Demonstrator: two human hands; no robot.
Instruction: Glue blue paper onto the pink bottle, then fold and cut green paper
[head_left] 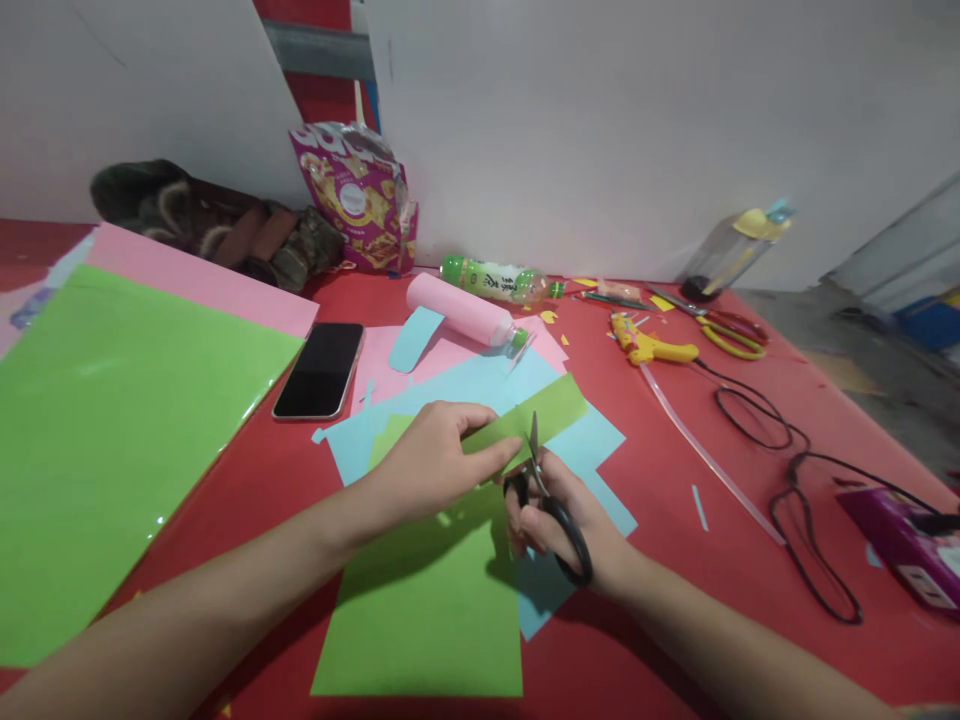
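My left hand (pixel 442 450) pinches a green paper strip (pixel 559 405) between thumb and fingers, holding it above the table. In my right hand (pixel 559 510) is a pair of black-handled scissors (pixel 576 545), its fingers through the loops. The blades point up and away, right at the strip's near edge; whether they have cut into it I cannot tell. Below both hands lies a larger green sheet (pixel 427 630), over light blue paper (pixel 607 495) with cut edges. A pink-wrapped bottle (pixel 465 310) with a green cap lies beyond, with a blue paper piece (pixel 415 338) against it.
On the left are a phone (pixel 321 370) and large green sheets (pixel 142 430). A drink bottle (pixel 499 278) and a snack bag (pixel 356 200) sit at the back. Rightward lie a yellow glue gun (pixel 652 343), other scissors (pixel 731 330), a black cord (pixel 795 470) and a purple box (pixel 904 550).
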